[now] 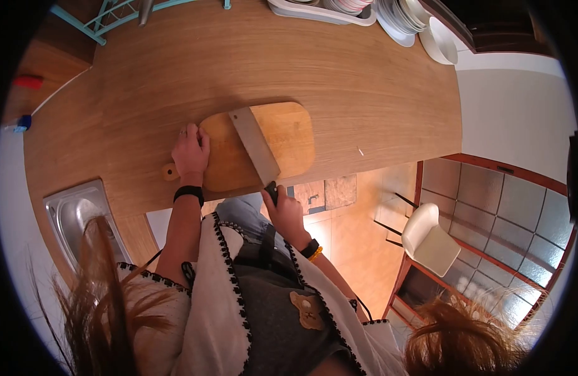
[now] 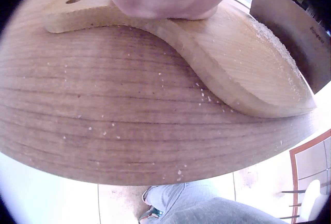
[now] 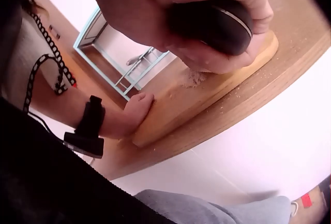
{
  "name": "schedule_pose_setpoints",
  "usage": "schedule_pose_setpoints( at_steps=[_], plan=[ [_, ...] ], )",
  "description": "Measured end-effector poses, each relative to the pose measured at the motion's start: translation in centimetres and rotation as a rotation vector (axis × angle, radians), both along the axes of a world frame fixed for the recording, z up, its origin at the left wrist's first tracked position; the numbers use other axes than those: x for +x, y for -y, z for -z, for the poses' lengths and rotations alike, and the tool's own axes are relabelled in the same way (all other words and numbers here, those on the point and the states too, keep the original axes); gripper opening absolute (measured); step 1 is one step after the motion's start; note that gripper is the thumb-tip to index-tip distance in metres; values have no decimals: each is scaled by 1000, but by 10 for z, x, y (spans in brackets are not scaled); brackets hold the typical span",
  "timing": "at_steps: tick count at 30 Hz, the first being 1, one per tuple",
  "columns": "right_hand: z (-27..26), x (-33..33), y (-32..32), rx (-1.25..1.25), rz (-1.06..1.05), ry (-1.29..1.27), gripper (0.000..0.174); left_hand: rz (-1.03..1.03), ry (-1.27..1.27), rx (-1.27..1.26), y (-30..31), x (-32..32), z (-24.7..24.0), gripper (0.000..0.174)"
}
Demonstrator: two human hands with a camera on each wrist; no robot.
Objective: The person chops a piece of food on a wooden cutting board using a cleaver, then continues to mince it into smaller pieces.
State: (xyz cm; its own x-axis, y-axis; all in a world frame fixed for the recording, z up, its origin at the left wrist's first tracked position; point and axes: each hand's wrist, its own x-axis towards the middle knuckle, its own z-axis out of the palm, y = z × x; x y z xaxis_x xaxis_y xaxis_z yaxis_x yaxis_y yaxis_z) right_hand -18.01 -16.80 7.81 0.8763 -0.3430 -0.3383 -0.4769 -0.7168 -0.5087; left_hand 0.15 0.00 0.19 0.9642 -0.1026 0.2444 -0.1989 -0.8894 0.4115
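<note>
Cleaver [image 1: 254, 145], broad steel blade with a hole near the far corner, lies diagonally across the wooden cutting board [image 1: 295, 139] on the counter [image 1: 389, 94]. Right hand [image 1: 286, 214] grips its black handle [image 1: 272, 192], fingers wrapped round. Left hand [image 1: 191, 151] rests on the board's left end beside the board handle; fingers bent, cannot tell whether they close round the edge.

Pale crumbs [image 2: 272, 36] form a ridge on the board along the blade in the left wrist view; loose specks scatter over the counter nearby.

Containers: grey-white dish tub [image 1: 323, 18] at the far edge, cut by the frame, holding stacked dishes [image 1: 348, 5]. Beside it, a stack of plates [image 1: 398, 20] and a white bowl [image 1: 438, 41]; bowl contents not readable. Steel sink [image 1: 76, 210] at near left, well apart from the board, partly hidden by hair [image 1: 101, 288].

Surroundings: teal metal rack [image 1: 79, 26] at far left; small white sliver [image 1: 360, 151] right of the board; pale chair [image 1: 420, 232] beyond the counter's near edge. Right wrist view: the gripping hand blocks the blade.
</note>
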Motion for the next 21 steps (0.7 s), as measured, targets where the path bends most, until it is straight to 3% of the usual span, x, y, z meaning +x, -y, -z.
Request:
schedule_pose_setpoints(
  at_steps=[5,7,14,18,20,21],
  plan=[
    [28,-6,-17,-139,-44,5,40,11,1,-16,1,1,-5,17],
    [40,-7,-22,-354,-103,-47,41,9,-8,-17,0,1,-4,17],
    [58,-12,-24,-533,-146,-53,45,-2,-67,-17,0,0,-5,18],
    [46,-10,-19,-494,-162,-78,44,42,-5,-58,2,0,-8,19],
    [36,-12,-6,-143,-164,-30,42,26,17,-27,2,0,-10,20],
    [33,-15,3,27,-128,187,38,24,24,-31,3,1,-9,20]
  ],
)
